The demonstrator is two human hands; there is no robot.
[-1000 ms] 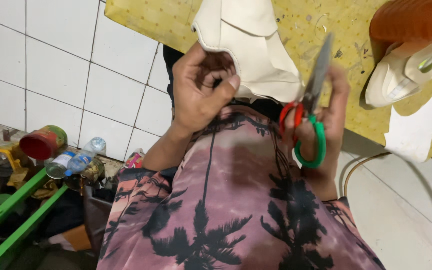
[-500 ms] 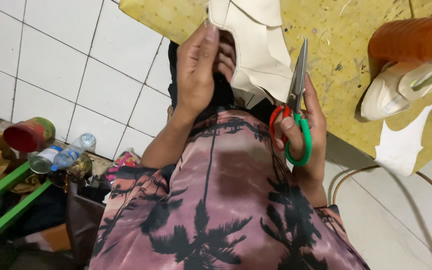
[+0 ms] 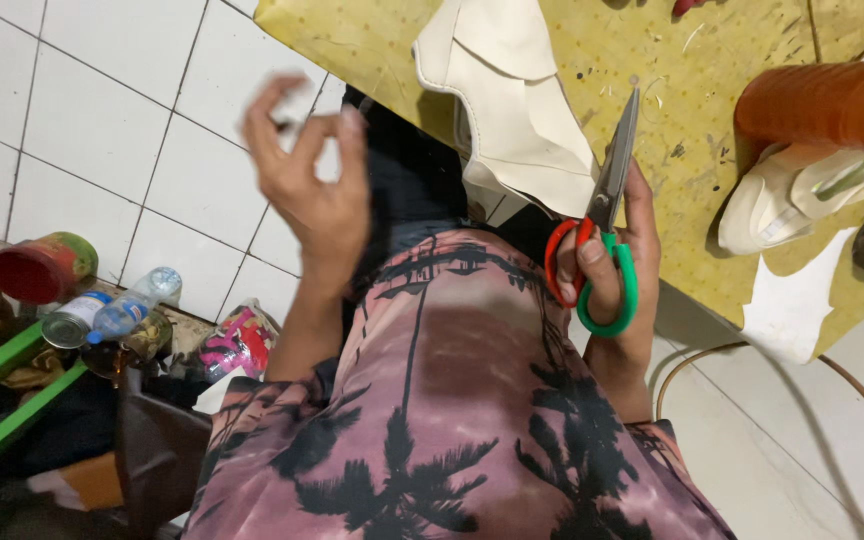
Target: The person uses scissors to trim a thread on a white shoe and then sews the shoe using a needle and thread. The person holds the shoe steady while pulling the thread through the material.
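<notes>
You are gripping a pair of steel scissors with one red and one green handle loop in your right hand, fingers threaded through the loops, blades closed and pointing toward twelve o'clock, away from your body. At eleven o'clock of the blades, a folded piece of cream-coloured fabric is hanging over the edge of the yellow speckled tabletop, within reach of the cutting hand. Your left hand is lifting clear at nine o'clock, over the white tiled floor; its fingertips are pinching together, but blur is hiding whether anything sits between them. At two o'clock, an orange cylindrical container is lying beside a white shoe.
</notes>
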